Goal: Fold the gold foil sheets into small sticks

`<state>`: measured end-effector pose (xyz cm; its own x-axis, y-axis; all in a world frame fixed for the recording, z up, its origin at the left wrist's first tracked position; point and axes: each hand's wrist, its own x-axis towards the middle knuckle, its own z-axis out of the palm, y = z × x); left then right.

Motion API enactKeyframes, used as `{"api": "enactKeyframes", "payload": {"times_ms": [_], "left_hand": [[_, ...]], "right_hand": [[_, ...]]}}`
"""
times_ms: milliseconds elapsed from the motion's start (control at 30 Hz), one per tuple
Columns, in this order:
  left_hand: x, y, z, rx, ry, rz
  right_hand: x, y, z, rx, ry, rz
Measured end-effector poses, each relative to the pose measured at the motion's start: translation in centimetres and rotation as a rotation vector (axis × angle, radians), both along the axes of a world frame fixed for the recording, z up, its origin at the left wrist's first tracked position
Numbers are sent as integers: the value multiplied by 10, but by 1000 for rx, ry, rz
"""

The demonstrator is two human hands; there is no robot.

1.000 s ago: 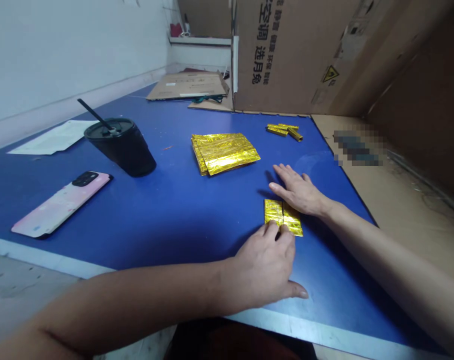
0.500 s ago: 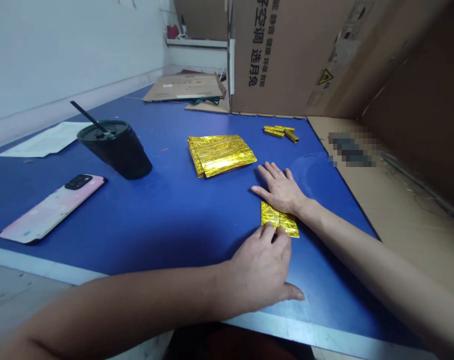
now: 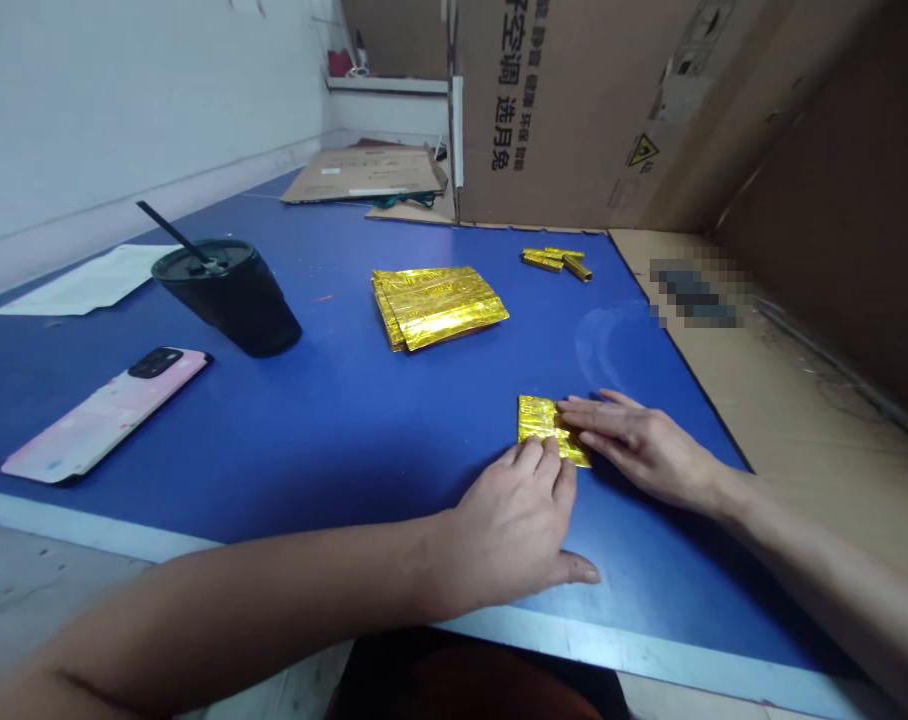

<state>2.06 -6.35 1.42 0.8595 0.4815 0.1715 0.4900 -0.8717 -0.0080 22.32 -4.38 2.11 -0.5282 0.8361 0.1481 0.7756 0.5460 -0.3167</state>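
A folded piece of gold foil paper [image 3: 536,412] lies flat on the blue table in front of me. My left hand [image 3: 521,520] presses its fingertips on the near edge of that paper, palm down, with the thumb stretched away to the right. On the paper's right part rest the outstretched fingers of my right hand [image 3: 641,440], covering some of it. Neither hand grips anything. Farther back is a stack of gold foil sheets [image 3: 446,305], and beyond it to the right lie several small folded gold strips [image 3: 555,260].
To the left stand a dark tumbler with a straw [image 3: 236,300] and a phone in a pink-white case [image 3: 101,420]. White paper [image 3: 86,280] lies behind them. Flattened cardboard [image 3: 364,175] and a large printed carton [image 3: 559,120] border the far side.
My right hand has come back toward me from beyond the gold paper, and its fingers now lie on the paper's right part. The left hand stays at the near edge.
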Motion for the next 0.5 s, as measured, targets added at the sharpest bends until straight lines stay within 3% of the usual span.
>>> {"api": "enactKeyframes", "payload": {"times_ms": [200, 500], "left_hand": [[-2, 1, -4, -3, -1, -7], [-11, 8, 4, -134, -39, -52]], "right_hand": [[8, -10, -15, 23, -141, 40], [-10, -10, 5, -55, -70, 34]]}}
